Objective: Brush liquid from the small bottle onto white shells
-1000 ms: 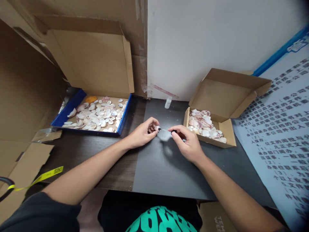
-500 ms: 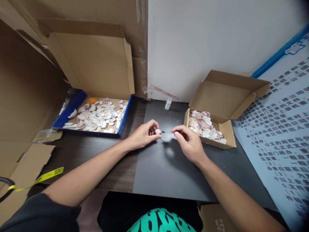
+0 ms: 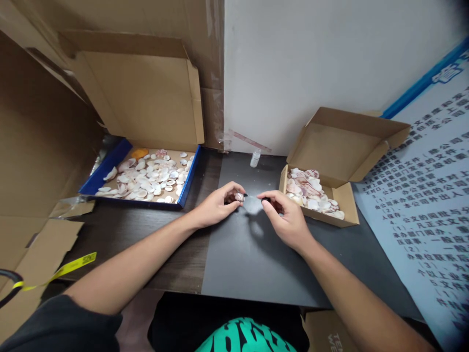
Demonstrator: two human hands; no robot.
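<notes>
Between the thumb and fingers of my left hand (image 3: 221, 205) is a small striped shell (image 3: 239, 197). My right hand (image 3: 286, 214) pinches the black handle of a thin brush-like tool (image 3: 265, 200), whose dark tip reaches the shell's right side. Both hands are above the grey mat (image 3: 252, 264). To the left, a blue-edged box (image 3: 190, 180) holds many pale shells (image 3: 146, 181). On the right, a brown cardboard box (image 3: 351, 205) holds larger white and reddish shells (image 3: 308, 188).
A small clear bottle (image 3: 255, 158) stands at the back of the mat by the white wall (image 3: 311, 58). Both boxes have raised lids. A printed sheet (image 3: 432, 195) lies along the right side, and a yellow strip (image 3: 75, 264) is at the lower left.
The shell has turned slightly in my left hand, and its fingers have shifted. My right hand has moved a little left and down with the tool.
</notes>
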